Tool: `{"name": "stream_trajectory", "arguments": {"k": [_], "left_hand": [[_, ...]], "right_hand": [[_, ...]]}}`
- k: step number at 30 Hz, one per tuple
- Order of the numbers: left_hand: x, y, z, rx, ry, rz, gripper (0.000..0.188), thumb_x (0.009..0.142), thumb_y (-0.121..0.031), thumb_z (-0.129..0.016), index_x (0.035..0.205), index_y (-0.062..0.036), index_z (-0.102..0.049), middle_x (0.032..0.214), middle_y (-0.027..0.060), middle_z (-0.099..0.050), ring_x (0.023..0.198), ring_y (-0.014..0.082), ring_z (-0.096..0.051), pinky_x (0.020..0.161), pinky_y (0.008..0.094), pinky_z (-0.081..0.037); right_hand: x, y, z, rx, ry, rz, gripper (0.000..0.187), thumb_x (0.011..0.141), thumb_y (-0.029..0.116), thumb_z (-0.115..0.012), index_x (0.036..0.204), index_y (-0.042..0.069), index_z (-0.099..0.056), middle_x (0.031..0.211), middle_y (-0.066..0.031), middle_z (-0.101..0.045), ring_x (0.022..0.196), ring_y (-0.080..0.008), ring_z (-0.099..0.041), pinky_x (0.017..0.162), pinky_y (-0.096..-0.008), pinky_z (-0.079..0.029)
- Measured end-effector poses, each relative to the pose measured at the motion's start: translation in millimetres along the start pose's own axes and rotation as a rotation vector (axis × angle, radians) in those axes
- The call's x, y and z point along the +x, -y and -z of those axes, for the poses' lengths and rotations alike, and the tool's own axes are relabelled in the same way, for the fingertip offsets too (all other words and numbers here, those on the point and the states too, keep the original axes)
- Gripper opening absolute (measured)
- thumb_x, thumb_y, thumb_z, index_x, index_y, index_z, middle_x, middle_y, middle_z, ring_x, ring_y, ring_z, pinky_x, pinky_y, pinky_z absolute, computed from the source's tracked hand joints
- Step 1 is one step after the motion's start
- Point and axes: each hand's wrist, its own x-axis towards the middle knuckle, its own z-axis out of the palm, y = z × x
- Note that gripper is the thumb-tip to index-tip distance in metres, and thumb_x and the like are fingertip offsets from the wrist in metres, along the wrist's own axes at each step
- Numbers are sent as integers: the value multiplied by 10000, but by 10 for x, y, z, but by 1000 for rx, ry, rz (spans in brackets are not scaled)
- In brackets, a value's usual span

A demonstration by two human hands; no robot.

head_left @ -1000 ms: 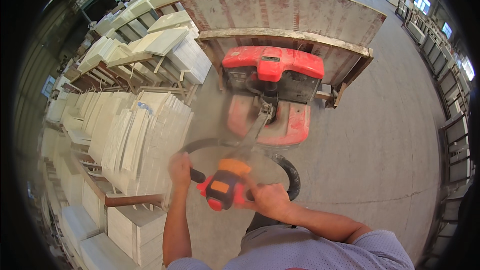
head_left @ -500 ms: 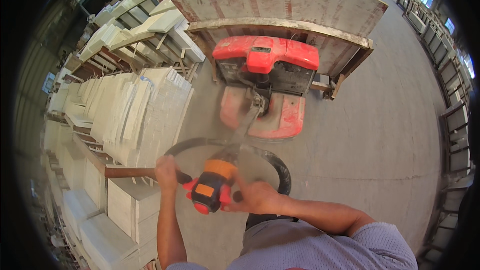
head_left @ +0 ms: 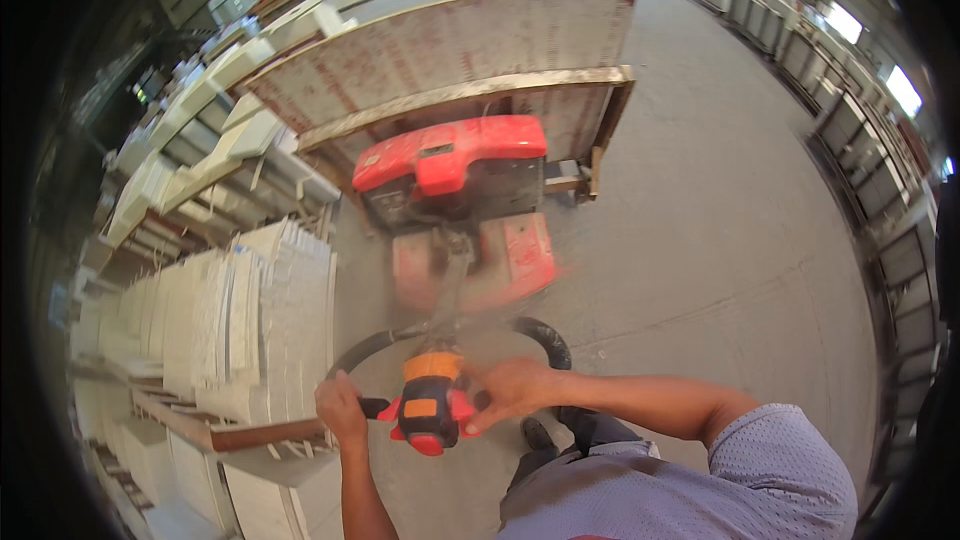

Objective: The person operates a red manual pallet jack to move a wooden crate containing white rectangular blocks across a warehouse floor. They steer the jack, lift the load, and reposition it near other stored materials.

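My left hand (head_left: 342, 406) is closed around the left grip of a pallet truck's control handle (head_left: 428, 410). My right hand (head_left: 518, 389) grips the same handle's right side, its thumb by the red control there; some of its fingers are hidden. The handle head is black and orange with red ends. From it a dusty tiller arm (head_left: 452, 280) runs forward to the red powered pallet truck (head_left: 450, 152), and a black hoop guard (head_left: 547, 340) curves around it. Beyond the truck's body stands a tall, red-stained panel (head_left: 470, 40) on a frame.
Pale stone slabs (head_left: 285, 310) stand packed in racks along the left, close to my left hand. A rusty rack bar (head_left: 265, 434) juts toward me. More racks (head_left: 850, 130) line the right wall. Grey concrete floor (head_left: 700, 240) lies between. My shoe (head_left: 536, 432) shows below the handle.
The truck and its panel have shifted left and slightly down in the picture. More of the far hall shows, and my shoe has come into view. Both hands keep their hold.
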Motion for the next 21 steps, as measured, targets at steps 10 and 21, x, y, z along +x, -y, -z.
{"name": "stream_trajectory", "arguments": {"k": [10,21], "left_hand": [[46,-48,94,17,56,137,526,1010,-260,-473,552,-19,-567,600,156,-586,706,399,-558,732,524,-414],[284,-174,246,4,54,94,523,1015,-264,-464,565,-20,-570,614,157,-593,698,404,-549,723,526,-408]], "right_hand": [[23,247,-75,-191,-41,-118,1111,668,508,-829,1526,90,-262,967,-28,-734,926,-294,-689,755,-407,-522],[-15,433,115,-167,-98,-130,1096,619,532,-841,1474,58,-345,898,-149,-707,891,-339,-692,753,-444,-535]]}}
